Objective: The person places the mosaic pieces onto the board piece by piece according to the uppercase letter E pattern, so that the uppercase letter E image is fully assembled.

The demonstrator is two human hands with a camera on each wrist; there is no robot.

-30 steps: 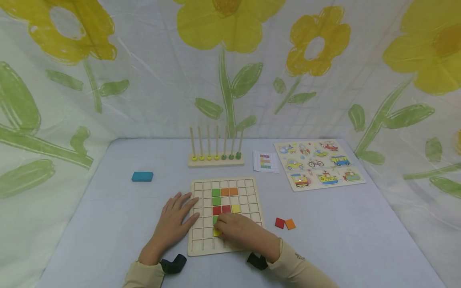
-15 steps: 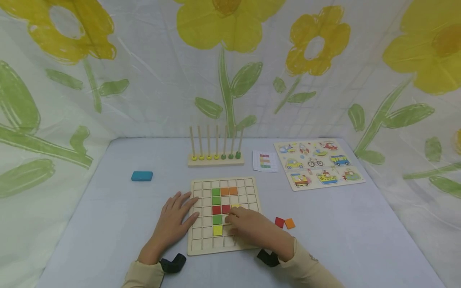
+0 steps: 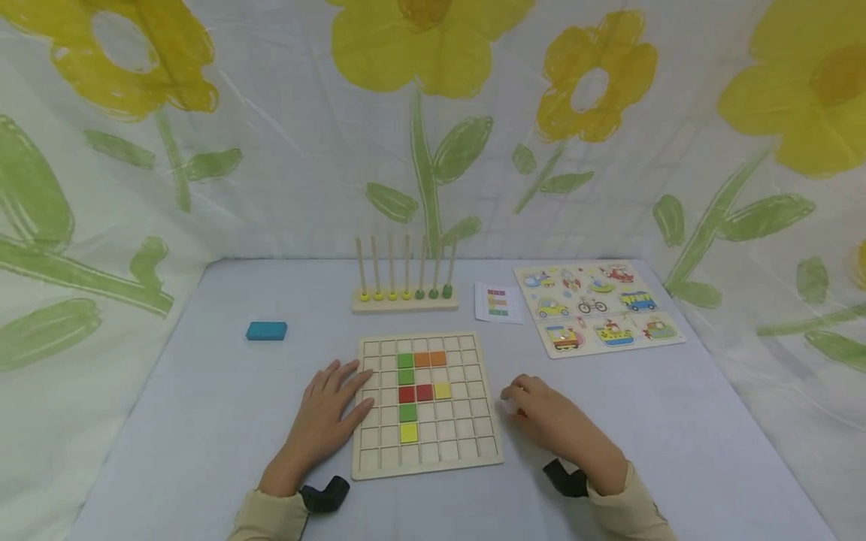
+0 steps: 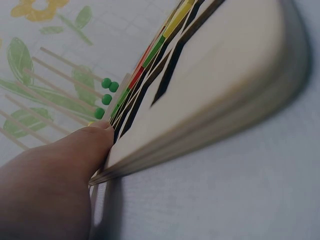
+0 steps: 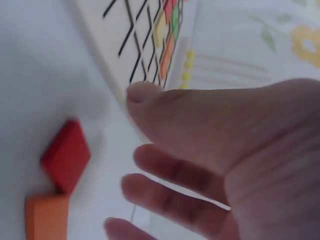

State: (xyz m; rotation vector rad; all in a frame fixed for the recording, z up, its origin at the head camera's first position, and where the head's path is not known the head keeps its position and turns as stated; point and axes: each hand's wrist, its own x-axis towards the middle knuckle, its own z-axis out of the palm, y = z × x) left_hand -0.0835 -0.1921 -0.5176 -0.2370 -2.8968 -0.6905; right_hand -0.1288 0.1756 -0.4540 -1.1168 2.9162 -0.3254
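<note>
A wooden grid board (image 3: 446, 431) lies in the middle with several green, orange, red and yellow square tiles set in its cells. My left hand (image 3: 328, 413) rests on the board's left edge, fingers spread; the left wrist view shows its thumb (image 4: 100, 132) against that edge. Just off the board's right side, my right hand (image 3: 558, 421) hovers over two loose tiles and mostly hides them in the head view. In the right wrist view, a red tile (image 5: 67, 157) and an orange tile (image 5: 49, 220) lie touching on the table, apart from the fingers, which hold nothing.
Behind the board stands a wooden peg rack (image 3: 406, 304) with yellow and green beads. A pattern card (image 3: 498, 303) and a picture puzzle board (image 3: 595, 312) lie at the back right. A teal block (image 3: 267, 331) lies at the left.
My right hand has let go of the yellow tile in the lower part of the board and moved right to the loose tiles. The left hand has stayed still.
</note>
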